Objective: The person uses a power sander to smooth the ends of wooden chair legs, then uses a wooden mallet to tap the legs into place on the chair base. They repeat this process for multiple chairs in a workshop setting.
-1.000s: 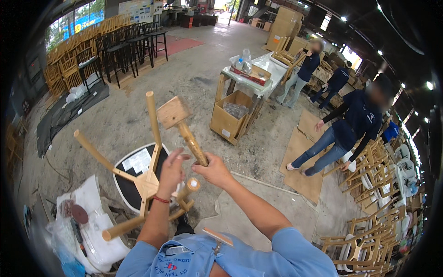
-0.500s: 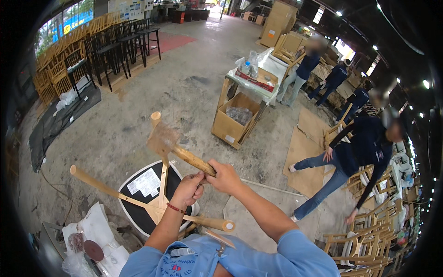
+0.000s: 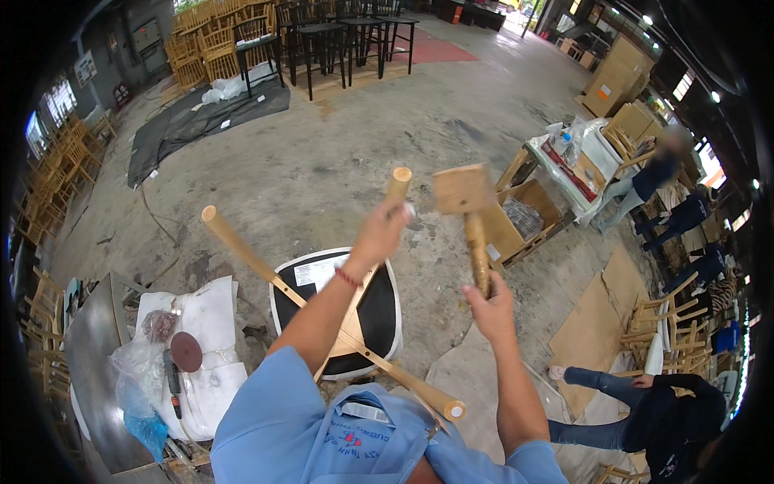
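My right hand (image 3: 490,306) grips a wooden mallet (image 3: 477,242) by its handle, the block head raised at the top. My left hand (image 3: 382,234), slightly blurred, is closed in front of the far leg (image 3: 399,184) of an upturned chair. A small white piece (image 3: 412,211), too small to name, shows at its fingertips. Whether these fingers also touch the leg, I cannot tell. The chair's black seat underside (image 3: 379,302) bears a white label and wooden cross braces. Its near right leg (image 3: 419,391) has a white disc on the end; the left leg (image 3: 242,242) shows bare wood.
Left of the chair, a table (image 3: 89,355) carries white sheeting, a power tool (image 3: 172,379) and a round sanding disc (image 3: 186,352). An open carton (image 3: 516,230) stands below a cart at right. A co-worker (image 3: 669,411) bends at lower right; dark stools (image 3: 347,40) stand far off.
My left hand has left the mallet handle and moved out to the chair's far leg. The mallet has swung upright in my right hand, farther right. My view has turned left.
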`<state>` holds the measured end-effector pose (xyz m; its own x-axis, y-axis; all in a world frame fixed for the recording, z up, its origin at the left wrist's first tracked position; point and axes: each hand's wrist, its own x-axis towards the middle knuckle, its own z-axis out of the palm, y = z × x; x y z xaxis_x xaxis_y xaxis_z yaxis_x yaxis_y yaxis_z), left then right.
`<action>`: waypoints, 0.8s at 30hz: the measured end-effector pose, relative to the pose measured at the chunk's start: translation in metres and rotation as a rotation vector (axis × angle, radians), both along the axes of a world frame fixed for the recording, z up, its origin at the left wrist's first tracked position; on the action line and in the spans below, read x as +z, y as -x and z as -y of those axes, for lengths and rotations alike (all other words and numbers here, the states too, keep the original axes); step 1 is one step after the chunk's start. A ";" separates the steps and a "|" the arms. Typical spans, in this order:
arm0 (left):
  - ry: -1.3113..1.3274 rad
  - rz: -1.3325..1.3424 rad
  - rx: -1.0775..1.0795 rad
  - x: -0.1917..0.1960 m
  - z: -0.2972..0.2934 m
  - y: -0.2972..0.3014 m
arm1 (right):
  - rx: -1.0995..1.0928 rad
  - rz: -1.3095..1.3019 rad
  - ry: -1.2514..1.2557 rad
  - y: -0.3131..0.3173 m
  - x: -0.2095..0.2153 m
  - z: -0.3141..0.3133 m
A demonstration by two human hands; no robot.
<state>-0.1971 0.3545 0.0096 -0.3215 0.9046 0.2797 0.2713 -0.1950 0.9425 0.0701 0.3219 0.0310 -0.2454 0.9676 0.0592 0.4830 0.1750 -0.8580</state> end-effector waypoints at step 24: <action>0.192 0.330 -0.348 -0.006 -0.104 0.070 | 0.161 -0.098 0.100 0.041 0.051 -0.061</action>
<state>-0.2668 0.4581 0.0038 -0.0354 0.9989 0.0321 -0.0968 -0.0354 0.9947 0.0288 0.3825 0.0816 -0.3956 0.9184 -0.0039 0.3689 0.1550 -0.9164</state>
